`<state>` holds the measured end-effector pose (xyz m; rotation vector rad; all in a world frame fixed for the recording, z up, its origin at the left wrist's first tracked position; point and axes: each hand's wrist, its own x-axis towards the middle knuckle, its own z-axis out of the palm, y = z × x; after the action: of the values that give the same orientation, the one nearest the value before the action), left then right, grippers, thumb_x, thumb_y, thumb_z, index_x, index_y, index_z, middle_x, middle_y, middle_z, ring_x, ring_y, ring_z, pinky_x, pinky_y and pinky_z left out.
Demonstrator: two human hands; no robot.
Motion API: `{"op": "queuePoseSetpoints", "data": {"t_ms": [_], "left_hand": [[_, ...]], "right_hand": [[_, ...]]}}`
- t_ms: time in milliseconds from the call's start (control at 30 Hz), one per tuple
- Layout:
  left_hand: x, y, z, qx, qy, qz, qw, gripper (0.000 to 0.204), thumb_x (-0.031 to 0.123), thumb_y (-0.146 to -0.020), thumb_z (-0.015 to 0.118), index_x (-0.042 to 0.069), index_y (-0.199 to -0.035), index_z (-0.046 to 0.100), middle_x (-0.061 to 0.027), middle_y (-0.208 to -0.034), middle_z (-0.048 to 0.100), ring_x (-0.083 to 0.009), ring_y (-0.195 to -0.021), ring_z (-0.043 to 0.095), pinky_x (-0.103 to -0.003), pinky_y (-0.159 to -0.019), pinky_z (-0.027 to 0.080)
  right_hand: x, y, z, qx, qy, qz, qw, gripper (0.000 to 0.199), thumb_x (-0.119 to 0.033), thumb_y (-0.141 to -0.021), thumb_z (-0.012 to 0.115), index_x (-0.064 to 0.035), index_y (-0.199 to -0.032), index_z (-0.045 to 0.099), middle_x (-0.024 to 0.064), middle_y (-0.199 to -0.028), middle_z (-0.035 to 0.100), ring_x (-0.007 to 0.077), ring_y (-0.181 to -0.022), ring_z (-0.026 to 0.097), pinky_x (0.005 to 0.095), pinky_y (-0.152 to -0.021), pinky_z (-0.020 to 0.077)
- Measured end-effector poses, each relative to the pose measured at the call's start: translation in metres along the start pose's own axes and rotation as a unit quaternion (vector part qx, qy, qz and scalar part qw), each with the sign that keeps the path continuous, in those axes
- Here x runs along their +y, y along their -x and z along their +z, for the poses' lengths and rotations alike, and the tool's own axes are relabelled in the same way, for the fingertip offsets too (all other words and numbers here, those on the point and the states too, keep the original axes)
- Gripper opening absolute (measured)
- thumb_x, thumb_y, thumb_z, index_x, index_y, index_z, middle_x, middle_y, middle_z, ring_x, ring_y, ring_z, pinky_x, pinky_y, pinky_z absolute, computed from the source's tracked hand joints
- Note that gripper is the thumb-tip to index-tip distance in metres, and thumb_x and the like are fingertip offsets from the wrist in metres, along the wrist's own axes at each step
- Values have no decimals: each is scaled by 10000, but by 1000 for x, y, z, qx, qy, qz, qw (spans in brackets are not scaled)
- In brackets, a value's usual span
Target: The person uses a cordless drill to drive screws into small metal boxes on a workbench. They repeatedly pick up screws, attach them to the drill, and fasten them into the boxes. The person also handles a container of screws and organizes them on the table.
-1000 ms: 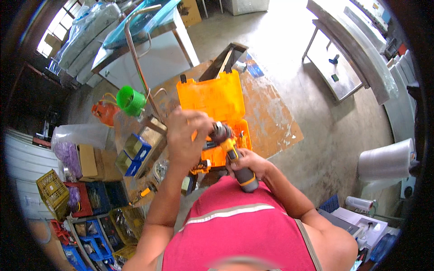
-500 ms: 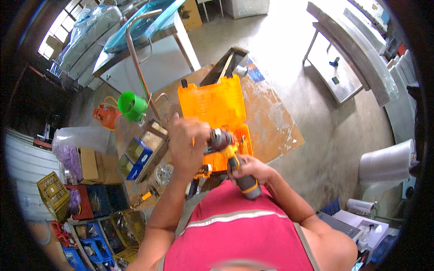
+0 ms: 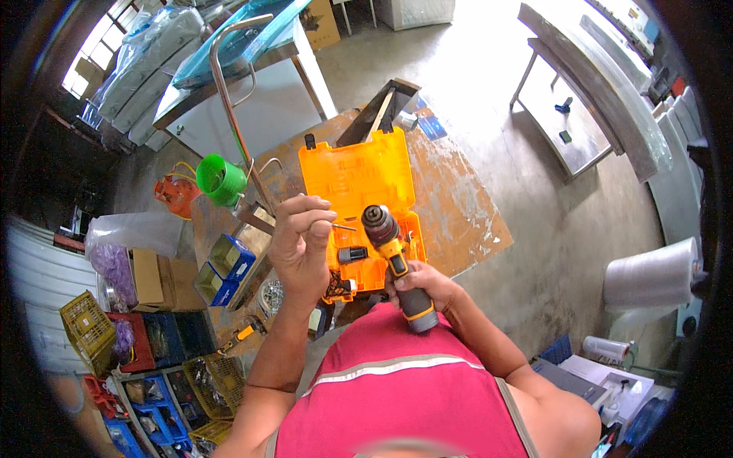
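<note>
My right hand (image 3: 427, 284) grips the handle of a yellow and black cordless drill (image 3: 394, 250), its chuck pointing away from me. The drill's base rests close against my red top. My left hand (image 3: 300, 243) is raised at the left of the drill, its fingertips pinching a thin drill bit (image 3: 346, 227) that points toward the chuck but stays apart from it. Beneath both hands lies an orange tool case (image 3: 356, 174), opened flat, with a dark battery pack (image 3: 353, 254) and a black cord (image 3: 337, 285) in its near half.
The case sits on a worn wooden table (image 3: 469, 214). Left on it are a green cup (image 3: 221, 182), a bent metal pipe (image 3: 227, 90), blue bins (image 3: 227, 267), a dish of small hardware (image 3: 271, 296) and a yellow-black tool (image 3: 243, 334). A plastic roll (image 3: 649, 276) stands at right.
My left hand has drawn back left from the drill's chuck, and the drill bit now shows between its fingers. The chuck has come into full view; my right hand keeps its grip.
</note>
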<state>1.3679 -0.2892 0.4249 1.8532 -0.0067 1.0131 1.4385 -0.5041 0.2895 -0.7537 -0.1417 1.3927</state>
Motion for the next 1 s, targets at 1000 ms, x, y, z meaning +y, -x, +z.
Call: {"op": "queuePoseSetpoints", "data": {"t_ms": [1000], "left_hand": [[-15,-9,19,-3,-114,104,988,103,156,-956,731,58,-983,715,-87,-997,679,-264,-987,614,-395,-871,474]], "right_hand": [[-5,7,8,12,36,1,999,328,-131,-792,749,-38,-1073,607,94,-921,679,209,-756,697,332,-721,577]]}}
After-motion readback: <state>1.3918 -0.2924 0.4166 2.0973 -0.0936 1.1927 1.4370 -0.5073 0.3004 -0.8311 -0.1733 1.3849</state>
